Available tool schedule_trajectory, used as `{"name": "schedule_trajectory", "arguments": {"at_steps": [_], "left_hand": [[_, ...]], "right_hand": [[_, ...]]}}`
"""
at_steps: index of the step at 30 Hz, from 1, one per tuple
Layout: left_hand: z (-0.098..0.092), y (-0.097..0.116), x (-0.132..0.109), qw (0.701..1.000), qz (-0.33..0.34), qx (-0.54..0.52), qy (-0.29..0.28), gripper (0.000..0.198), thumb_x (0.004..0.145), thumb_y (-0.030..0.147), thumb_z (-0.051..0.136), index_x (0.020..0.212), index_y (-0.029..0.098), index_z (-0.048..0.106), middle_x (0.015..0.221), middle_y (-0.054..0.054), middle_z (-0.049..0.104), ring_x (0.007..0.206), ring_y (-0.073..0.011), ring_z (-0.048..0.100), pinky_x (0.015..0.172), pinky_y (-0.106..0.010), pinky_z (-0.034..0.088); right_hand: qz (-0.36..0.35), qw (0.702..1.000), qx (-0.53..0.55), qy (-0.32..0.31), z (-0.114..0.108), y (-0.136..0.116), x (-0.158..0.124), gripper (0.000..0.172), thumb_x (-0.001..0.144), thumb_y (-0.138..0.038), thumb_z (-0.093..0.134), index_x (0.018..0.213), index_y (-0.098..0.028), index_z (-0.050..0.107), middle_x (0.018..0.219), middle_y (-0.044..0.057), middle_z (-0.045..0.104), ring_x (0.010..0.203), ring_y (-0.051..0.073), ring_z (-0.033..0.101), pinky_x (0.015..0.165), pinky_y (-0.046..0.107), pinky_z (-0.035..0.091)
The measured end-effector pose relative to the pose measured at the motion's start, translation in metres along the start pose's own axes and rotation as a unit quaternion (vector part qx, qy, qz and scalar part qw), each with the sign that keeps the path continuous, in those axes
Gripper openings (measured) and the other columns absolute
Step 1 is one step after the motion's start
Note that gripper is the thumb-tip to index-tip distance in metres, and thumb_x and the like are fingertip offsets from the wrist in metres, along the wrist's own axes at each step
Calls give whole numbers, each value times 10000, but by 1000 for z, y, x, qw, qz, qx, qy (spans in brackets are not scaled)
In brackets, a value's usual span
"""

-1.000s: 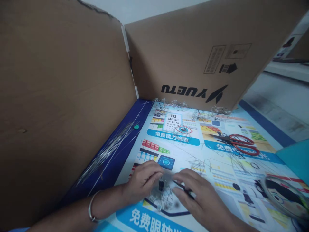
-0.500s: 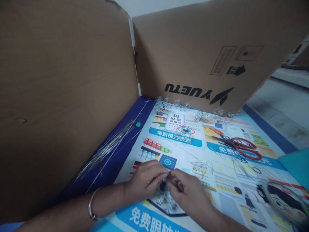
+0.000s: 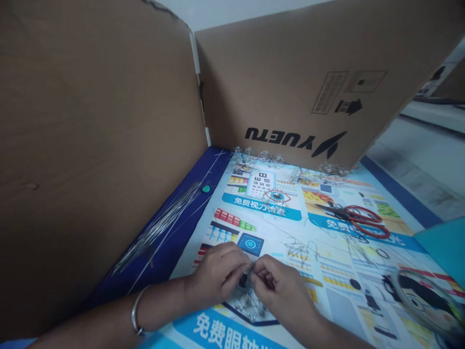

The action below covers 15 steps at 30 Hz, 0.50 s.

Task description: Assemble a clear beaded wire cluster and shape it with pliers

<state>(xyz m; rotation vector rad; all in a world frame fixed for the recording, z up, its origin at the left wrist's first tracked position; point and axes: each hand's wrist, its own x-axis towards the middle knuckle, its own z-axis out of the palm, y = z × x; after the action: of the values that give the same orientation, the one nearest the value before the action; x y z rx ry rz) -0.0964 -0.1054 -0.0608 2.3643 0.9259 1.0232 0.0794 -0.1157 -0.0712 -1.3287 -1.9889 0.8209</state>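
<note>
Head view: wire-and-bead piece (image 3: 250, 300) lies on the printed mat (image 3: 327, 291), directly under both hands. Left hand (image 3: 218, 274) and right hand (image 3: 281, 291) meet fingertip to fingertip, each pinched tight on a thin strand at the top of the piece. Dark bead (image 3: 243, 280) shows just below the pinch. Silver bangle (image 3: 136, 310) is on the left wrist. Left of the grip, farther out: bundle of straight wires (image 3: 160, 225) on the blue border, with a small green bead (image 3: 206, 189) at its far end. Beyond the grip, to the right: red-handled scissors (image 3: 359, 215). Right of the grip, well apart: clear round dish (image 3: 425, 300), partly cut off. Cardboard panels (image 3: 90, 121) wall off the left and the back.
</note>
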Motion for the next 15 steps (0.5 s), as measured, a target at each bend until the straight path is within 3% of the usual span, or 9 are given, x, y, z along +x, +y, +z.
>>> {"name": "schedule_trajectory", "arguments": {"at_steps": [7, 15], "left_hand": [[1, 0, 1, 998, -65, -12, 7, 163, 859, 121, 421, 795, 151, 568, 719, -39, 584, 691, -148, 526, 638, -252, 402], [2, -2, 8, 961, -225, -159, 2, 131, 832, 188, 483, 730, 150, 555, 623, 25, 486, 603, -109, 464, 582, -217, 377]], "right_hand": [[-22, 1000, -9, 16, -1, 0, -1, 84, 754, -191, 462, 684, -209, 503, 519, -55, 508, 459, 96, 472, 462, 198, 358], [-28, 999, -14, 22, 0, 2, -2, 83, 751, -179, 472, 680, -210, 503, 510, -64, 497, 451, 86, 457, 460, 190, 340]]}}
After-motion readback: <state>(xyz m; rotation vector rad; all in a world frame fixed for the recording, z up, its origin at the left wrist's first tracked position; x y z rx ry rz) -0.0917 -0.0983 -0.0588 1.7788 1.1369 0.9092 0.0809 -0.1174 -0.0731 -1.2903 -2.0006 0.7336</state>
